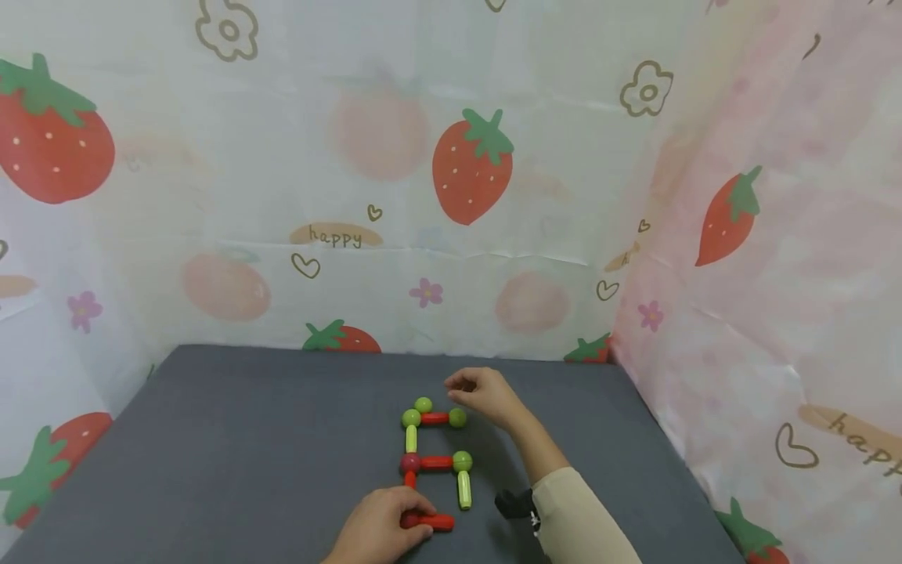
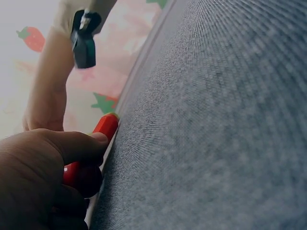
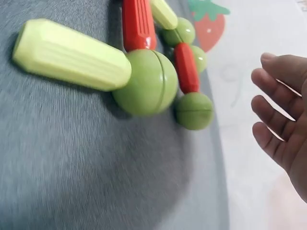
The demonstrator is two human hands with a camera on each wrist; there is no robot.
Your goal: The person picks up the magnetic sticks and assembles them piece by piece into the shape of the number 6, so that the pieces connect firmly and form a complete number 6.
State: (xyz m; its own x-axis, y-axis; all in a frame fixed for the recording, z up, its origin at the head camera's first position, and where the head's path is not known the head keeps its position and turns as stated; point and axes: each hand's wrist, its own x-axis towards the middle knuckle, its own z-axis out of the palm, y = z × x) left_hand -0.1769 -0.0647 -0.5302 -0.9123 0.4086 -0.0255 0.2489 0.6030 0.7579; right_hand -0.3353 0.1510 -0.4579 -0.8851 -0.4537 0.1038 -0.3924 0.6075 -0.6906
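A flat figure of toy rods and balls lies on the dark table. At its lower left corner my left hand (image 1: 384, 521) grips a red ball (image 2: 72, 173) and the near end of a red rod (image 1: 438, 522); its fingers hide part of both. Beyond the far end, my right hand (image 1: 486, 392) hovers with nothing in it, fingers loosely bent and apart in the right wrist view. Nearest to it is a green ball (image 1: 457, 417) on a red rod (image 3: 186, 67). A pale green rod (image 1: 464, 490) points toward me from another green ball (image 1: 462, 461).
A second red ball (image 1: 411, 463) joins rods on the figure's left side. At the far left corner a green ball (image 1: 411, 418) has another green ball (image 1: 423, 405) beside it. Strawberry-printed cloth (image 1: 423, 196) closes off the table (image 1: 247, 454) at the back and sides.
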